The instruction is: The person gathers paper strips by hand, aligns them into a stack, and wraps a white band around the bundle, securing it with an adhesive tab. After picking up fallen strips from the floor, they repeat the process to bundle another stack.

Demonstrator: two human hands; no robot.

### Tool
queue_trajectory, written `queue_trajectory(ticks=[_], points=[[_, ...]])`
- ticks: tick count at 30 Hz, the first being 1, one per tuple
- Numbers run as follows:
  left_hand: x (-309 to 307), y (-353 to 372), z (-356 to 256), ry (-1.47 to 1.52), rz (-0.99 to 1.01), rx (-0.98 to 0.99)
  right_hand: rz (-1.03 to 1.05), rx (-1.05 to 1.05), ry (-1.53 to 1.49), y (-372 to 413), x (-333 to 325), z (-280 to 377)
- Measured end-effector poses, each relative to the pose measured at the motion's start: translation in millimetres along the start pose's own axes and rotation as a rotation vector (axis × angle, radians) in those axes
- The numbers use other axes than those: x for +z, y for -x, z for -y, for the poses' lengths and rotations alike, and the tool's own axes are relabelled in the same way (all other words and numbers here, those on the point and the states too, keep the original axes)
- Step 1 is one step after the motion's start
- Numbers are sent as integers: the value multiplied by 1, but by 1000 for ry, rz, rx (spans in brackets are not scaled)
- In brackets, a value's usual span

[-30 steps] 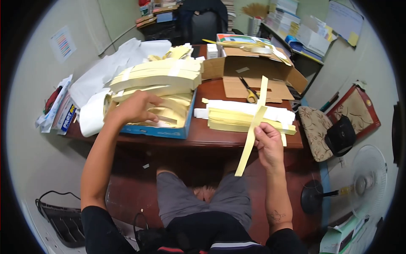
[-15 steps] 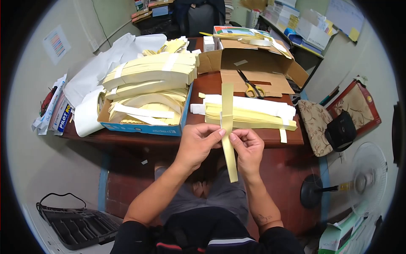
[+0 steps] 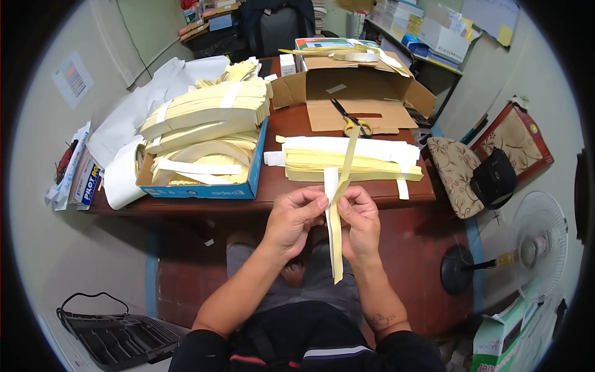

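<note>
My left hand (image 3: 295, 218) pinches a white paper strip (image 3: 331, 178) between thumb and fingers, just past the desk's front edge. Close against it, my right hand (image 3: 358, 218) grips a yellow paper strip (image 3: 349, 154). The two strips overlap between my thumbs and spread apart above them, the yellow one leaning right. Their lower ends hang together below my hands. Beyond my hands lies a stack of yellow strips (image 3: 347, 165), in front of white strips (image 3: 353, 147) on the desk.
To the left stands a blue box (image 3: 238, 189) heaped with bundled yellow strips (image 3: 204, 111). Scissors (image 3: 351, 121) rest by an open cardboard box (image 3: 347, 93). A chair (image 3: 455, 173) and a fan (image 3: 534, 239) stand at the right.
The strips have come apart at the top: the yellow one tilts right and the white one now shows beside it. My hands stay close together; the view has shifted slightly.
</note>
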State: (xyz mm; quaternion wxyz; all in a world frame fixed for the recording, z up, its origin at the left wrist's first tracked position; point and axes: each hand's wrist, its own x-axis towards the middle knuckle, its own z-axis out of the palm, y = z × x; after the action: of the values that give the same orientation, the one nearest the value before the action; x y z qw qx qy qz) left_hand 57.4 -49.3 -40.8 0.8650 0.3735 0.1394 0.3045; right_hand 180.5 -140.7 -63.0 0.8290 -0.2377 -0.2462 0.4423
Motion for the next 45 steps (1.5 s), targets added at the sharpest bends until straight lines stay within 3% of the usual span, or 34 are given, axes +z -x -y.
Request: queue_trajectory(ticks=[7,10,17,24,30,31,36,39,42,45], points=[[13,0,-7,-362,-205,386,-121,-115,298,1,-2,-1],[10,-10,-11,-287,-199,360,-35,-100,536,10,1,8],[24,-14,-10,68,-87,238,-123,-68,515,9,11,-2],[18,-4,-19,-93,-179,311,-63,-52,555,16,21,-5],[10,12,-43,-178,-203,383,-151,-108,313,15,6,11],[14,14,-41,-205,-205,369,-80,-118,291,17,12,21],[31,22,-15,-281,-150,355,-64,-281,414,13,46,18],[38,26,-6,-387,-113,392,-195,-480,591,9,44,9],[34,27,-3,-447,-96,402,-175,-522,686,12,40,11],[31,28,2,-454,-102,390,-183,-430,718,15,38,15]])
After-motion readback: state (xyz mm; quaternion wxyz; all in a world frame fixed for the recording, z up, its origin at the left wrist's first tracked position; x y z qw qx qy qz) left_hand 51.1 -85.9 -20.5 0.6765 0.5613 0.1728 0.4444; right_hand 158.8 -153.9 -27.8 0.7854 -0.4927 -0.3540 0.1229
